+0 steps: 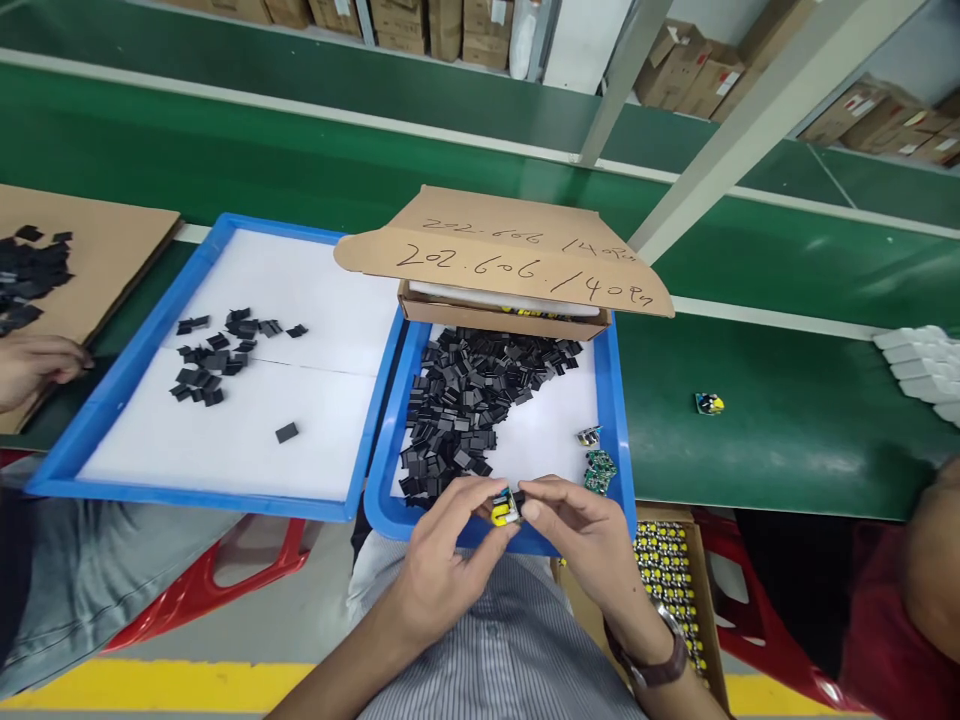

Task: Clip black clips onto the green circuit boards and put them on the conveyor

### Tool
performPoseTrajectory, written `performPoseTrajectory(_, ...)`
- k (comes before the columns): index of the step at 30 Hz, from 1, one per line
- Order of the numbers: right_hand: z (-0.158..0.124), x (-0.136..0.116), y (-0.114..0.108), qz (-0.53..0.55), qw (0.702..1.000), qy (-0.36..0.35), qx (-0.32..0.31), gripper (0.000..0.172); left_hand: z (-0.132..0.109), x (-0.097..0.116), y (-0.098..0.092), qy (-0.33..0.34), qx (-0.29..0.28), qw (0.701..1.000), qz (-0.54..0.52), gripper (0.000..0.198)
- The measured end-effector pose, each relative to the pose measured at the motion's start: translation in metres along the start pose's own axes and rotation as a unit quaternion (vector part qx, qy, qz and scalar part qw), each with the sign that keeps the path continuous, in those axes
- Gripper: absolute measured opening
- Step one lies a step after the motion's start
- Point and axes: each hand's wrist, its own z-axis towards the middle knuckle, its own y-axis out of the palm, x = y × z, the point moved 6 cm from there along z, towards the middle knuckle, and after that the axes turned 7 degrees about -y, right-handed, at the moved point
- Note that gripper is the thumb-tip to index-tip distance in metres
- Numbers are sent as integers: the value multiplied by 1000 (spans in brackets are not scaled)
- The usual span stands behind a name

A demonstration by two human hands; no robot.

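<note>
My left hand (454, 550) pinches a small circuit board with a yellow component (505, 512) between thumb and fingertips, above the near edge of the right-hand blue tray (624, 440). My right hand (589, 535) closes its thumb and forefinger on the other side, on a small black part (519, 497) against the board. Whether that part is joined to the board I cannot tell. A heap of black plastic pieces (469, 400) fills the tray's left and back. Several bare green circuit boards (599, 471) and a single board (589, 436) lie near its right wall.
An open cardboard box (506, 322) with handwritten flaps stands at the tray's back. Left is another blue tray (225, 487) with scattered black pieces; a co-worker's hand (41, 368) rests beyond. One board (709, 403) lies on the green bench. A carton of boards (667, 580) stands below right.
</note>
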Motion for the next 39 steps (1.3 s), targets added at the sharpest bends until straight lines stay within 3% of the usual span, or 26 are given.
performPoseTrajectory(2, -6, 0, 0, 6, 1000, -27, 8, 24, -3, 5, 1, 29, 40, 999, 5, 43)
performPoseTrajectory(6, -17, 5, 2, -3, 999, -43, 23, 31, -3, 9, 2, 51, 66, 996, 15, 43)
performPoseTrajectory(9, -21, 7, 5, -9, 998, -54, 31, 29, -3, 11, 2, 72, 70, 995, 12, 45)
performPoseTrajectory(18, -13, 3, 19, 14, 998, -56, -25, 19, -7, 9, 0, 94, 95, 991, 22, 52)
performPoseTrajectory(21, -14, 3, 23, 13, 997, -73, -3, 27, -5, 6, 2, 90, 93, 991, 28, 48)
performPoseTrajectory(23, -14, 2, 17, -13, 996, -82, 26, 24, -2, 5, 7, 102, 74, 991, 34, 45)
performPoseTrajectory(26, -6, -2, -22, -87, 988, -87, 89, 18, 7, 3, 16, 104, 24, 992, 70, 53)
performPoseTrajectory(28, 1, -5, -78, -158, 967, -81, 184, 22, 13, 0, 19, 88, 3, 990, 108, 60)
performPoseTrajectory(30, 7, -8, -147, -244, 919, -52, 305, 32, 19, -2, 19, 95, -3, 986, 134, 56)
performPoseTrajectory(32, 15, -8, -205, -270, 895, -34, 353, 43, 22, -2, 18, 118, -13, 982, 149, 45)
performPoseTrajectory(34, 23, -6, -248, -285, 884, -23, 369, 52, 24, -1, 19, 134, -35, 976, 166, 37)
performPoseTrajectory(36, 27, -8, -271, -306, 876, -18, 372, 57, 26, -1, 22, 136, -66, 969, 195, 32)
performPoseTrajectory(39, 25, -18, -268, -352, 857, -35, 374, 60, 35, 3, 32, 137, -100, 954, 247, 29)
